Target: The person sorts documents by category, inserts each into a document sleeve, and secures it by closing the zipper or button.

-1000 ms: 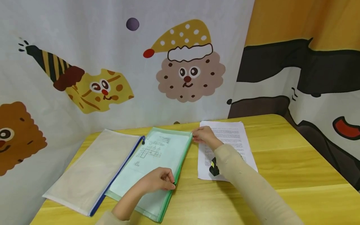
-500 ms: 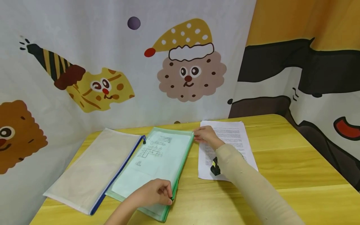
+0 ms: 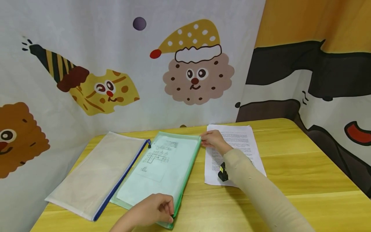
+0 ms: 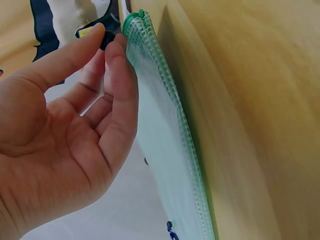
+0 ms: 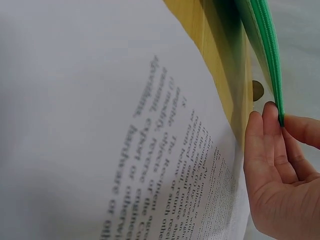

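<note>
A translucent green zip folder (image 3: pixel 185 185) lies on the table with a printed sheet (image 3: pixel 150 183) inside it. At its near right end my left hand (image 3: pixel 156 208) pinches the small black zipper pull (image 4: pixel 107 40) between thumb and forefinger. My right hand (image 3: pixel 214 141) pinches the folder's far right corner; in the right wrist view its thumb and fingertips meet at the end of the green zipper (image 5: pixel 270 45). The zipper runs along the folder's right edge between the two hands.
A whitish zip folder (image 3: pixel 98 174) with a blue zipper lies to the left, touching or slightly under the green one. Printed paper (image 3: pixel 237 138) lies beneath the right forearm. A small black object (image 3: pixel 223 174) shows beside the right sleeve. A cartoon curtain (image 3: pixel 121 42) hangs behind the table (image 3: pixel 295 161).
My left hand has slid toward me along the folder's right edge, keeping the zipper pull pinched. The right hand has stayed at the far corner.
</note>
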Motion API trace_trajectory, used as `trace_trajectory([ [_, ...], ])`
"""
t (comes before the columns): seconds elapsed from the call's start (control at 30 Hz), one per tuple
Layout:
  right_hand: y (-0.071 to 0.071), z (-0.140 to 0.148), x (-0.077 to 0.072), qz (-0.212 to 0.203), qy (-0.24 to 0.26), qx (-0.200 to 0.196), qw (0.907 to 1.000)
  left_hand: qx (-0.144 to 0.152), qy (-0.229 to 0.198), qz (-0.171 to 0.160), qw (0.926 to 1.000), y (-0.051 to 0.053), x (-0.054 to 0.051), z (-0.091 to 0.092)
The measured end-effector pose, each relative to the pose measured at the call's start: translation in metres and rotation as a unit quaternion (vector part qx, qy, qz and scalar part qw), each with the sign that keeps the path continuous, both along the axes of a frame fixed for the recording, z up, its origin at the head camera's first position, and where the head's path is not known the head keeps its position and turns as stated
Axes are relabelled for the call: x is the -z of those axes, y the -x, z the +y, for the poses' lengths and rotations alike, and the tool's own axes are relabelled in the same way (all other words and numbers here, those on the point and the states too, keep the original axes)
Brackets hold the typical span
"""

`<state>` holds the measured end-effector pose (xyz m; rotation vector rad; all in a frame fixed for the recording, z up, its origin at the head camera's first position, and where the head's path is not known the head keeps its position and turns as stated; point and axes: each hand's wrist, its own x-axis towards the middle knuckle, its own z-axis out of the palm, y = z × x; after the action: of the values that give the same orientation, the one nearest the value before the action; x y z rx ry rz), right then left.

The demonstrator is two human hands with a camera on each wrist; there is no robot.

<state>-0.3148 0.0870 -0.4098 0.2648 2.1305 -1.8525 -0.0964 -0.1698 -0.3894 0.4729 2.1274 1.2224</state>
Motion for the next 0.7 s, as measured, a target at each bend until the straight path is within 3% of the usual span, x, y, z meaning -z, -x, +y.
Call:
trace_trajectory([
  [0.13,0.000,0.001,0.000,-0.004,-0.003,0.001,1.0000,0.008,0.004,-0.004,0.9999,-0.005,-0.001,-0.003],
  [0.37,0.002,0.001,0.000,-0.010,-0.006,0.003,0.9999,0.002,0.010,-0.053,0.9986,-0.016,-0.006,-0.010],
  [0.47,0.002,0.002,0.001,-0.010,-0.004,0.004,0.9999,0.009,0.016,-0.054,0.9984,-0.020,-0.007,-0.015],
  [0.53,0.002,0.002,0.001,-0.010,-0.003,0.004,0.9999,0.022,0.015,-0.058,0.9979,-0.021,-0.007,-0.017],
  [0.63,0.002,0.002,0.001,-0.008,-0.002,0.004,1.0000,0.076,0.020,-0.021,0.9967,-0.018,-0.005,-0.020],
  [0.7,0.002,0.002,0.002,-0.008,-0.004,0.004,1.0000,0.121,0.034,0.018,0.9920,-0.016,-0.003,-0.022],
])
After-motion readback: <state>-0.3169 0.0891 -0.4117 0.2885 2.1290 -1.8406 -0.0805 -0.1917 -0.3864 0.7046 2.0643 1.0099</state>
